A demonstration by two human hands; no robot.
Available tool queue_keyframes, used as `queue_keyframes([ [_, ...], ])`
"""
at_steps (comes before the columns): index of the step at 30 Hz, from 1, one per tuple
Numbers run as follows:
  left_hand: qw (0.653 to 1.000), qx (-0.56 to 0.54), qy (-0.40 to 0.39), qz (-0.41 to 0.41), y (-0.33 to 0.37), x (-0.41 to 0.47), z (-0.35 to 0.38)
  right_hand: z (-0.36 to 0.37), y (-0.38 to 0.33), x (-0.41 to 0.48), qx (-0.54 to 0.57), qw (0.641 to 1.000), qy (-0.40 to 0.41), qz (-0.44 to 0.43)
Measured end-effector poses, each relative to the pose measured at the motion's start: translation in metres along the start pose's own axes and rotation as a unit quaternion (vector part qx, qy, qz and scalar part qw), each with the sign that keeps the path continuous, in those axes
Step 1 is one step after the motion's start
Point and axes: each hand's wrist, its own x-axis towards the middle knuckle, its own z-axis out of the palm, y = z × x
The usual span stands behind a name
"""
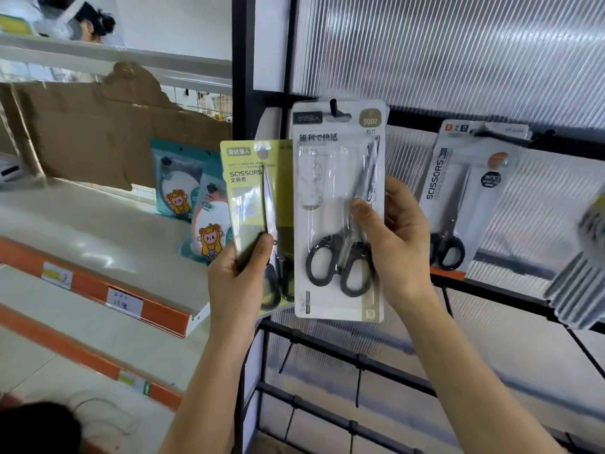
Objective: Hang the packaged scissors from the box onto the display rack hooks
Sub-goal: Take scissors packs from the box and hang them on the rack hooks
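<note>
The white scissors pack [327,191] is up at the display rack [343,355], its hang slot at the tip of a black hook [333,105], which pokes out through the slot; my right grip [399,244] holds this pack by its right edge, thumb pressed on the clear blister over the blades, fingers behind the card; the scissors inside have black handles, pointing down.
The card's top corner badge reads "S002" and a line of Chinese characters runs under the header; the small print I cannot read.

My left grip [235,276] holds a green scissors pack [245,191] just beside it, thumb on the front, fingers behind; the white pack overlaps the green one's right edge; the green card reads "SCISSORS" with Chinese characters below.

To the right, well apart, a third scissors pack [458,191] hangs on its own hook, "SCISSORS" printed vertically, black handles at the bottom; further right sits a blurred grey stack [576,283] I cannot identify.
Behind the rack's black bars stands a ribbed translucent panel [458,54].

To the left is a white shelf [82,224] with an orange price strip [91,286] carrying paper labels I cannot read; teal cartoon packs [173,185] lean on it, with torn cardboard [98,136] behind; another person [82,21] shows at top left.
</note>
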Motion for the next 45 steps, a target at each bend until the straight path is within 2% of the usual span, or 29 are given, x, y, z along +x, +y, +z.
queue_keyframes([
  [5,1.000,0.000,0.006,0.002,0.004,0.001,-0.004,0.002,-0.003,0.004,-0.024,1.000,-0.011,-0.003],
  [9,1.000,0.000,0.000,0.000,0.007,0.000,-0.007,0.003,0.005,0.015,-0.026,0.999,0.003,0.032],
  [15,0.999,0.000,0.038,-0.006,0.006,-0.002,-0.010,-0.004,0.039,0.058,-0.140,0.985,0.063,0.077],
  [21,1.000,0.009,0.006,-0.015,0.003,-0.010,-0.009,-0.005,0.056,0.069,-0.240,0.959,0.046,0.145],
  [25,1.000,0.015,-0.018,-0.012,0.000,-0.013,-0.004,-0.007,0.051,0.043,-0.253,0.954,0.067,0.144],
  [27,0.999,0.017,-0.029,-0.009,-0.001,-0.015,-0.001,-0.009,0.046,0.025,-0.236,0.961,0.058,0.131],
  [30,0.999,0.014,-0.041,-0.014,0.001,-0.018,0.007,-0.011,0.031,0.000,-0.083,0.979,-0.052,0.177],
  [32,0.998,-0.001,-0.051,-0.025,0.002,-0.021,0.013,-0.013,0.028,-0.012,-0.048,0.978,-0.112,0.171],
  [35,0.995,-0.012,-0.090,-0.051,0.006,-0.028,0.021,-0.016,0.030,-0.020,-0.031,0.988,-0.062,0.137],
  [38,0.989,-0.029,-0.120,-0.085,0.008,-0.031,0.025,-0.020,0.033,-0.022,-0.060,0.989,-0.015,0.136],
  [41,0.982,-0.067,-0.120,-0.127,0.003,-0.030,0.027,-0.022,0.035,-0.026,-0.041,0.985,-0.046,0.162],
  [45,0.978,-0.073,-0.158,-0.113,0.003,-0.033,0.027,-0.024,0.034,-0.031,-0.022,0.988,-0.047,0.144],
])
